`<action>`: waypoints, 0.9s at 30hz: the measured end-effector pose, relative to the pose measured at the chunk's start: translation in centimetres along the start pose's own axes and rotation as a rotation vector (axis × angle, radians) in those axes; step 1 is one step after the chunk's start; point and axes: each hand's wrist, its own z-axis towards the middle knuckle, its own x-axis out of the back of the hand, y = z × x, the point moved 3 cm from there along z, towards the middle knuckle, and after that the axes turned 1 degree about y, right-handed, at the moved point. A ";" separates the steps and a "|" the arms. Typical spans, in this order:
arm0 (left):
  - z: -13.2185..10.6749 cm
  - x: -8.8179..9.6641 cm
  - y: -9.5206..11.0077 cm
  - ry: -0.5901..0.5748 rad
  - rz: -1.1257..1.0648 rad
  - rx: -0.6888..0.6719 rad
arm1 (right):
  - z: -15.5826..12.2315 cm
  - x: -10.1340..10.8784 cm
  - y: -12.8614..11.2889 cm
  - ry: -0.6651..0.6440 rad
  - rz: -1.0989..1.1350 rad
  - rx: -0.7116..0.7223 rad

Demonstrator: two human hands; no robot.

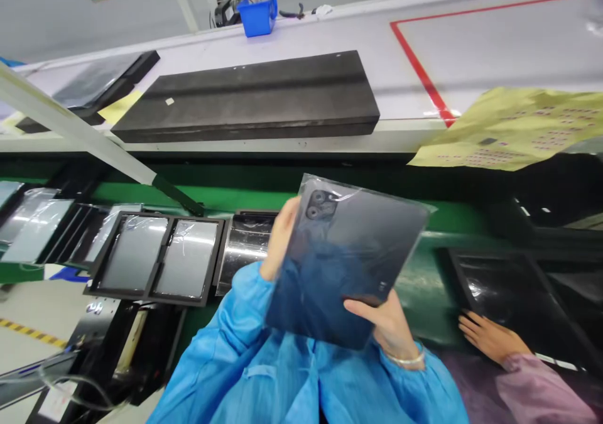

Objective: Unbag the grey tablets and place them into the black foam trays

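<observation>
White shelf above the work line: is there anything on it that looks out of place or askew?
Yes, slightly: the yellow sheet at the right looks askew, because it is wrinkled and sticks out past the shelf's front edge.

A green desk (pixel 431 279) runs crosswise, catching a soft sheen. Above its far edge – a white shelf (pixel 471 53) with red tape (pixel 419 72). A pale post (pixel 75 122) slants across at left; past the near edge, pale floor (pixel 28 304) – striped yellow-black.
</observation>
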 end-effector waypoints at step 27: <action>-7.4 -2.4 -14.2 -0.149 0.319 0.285 | -0.2 6.5 3.9 0.415 -0.088 -0.221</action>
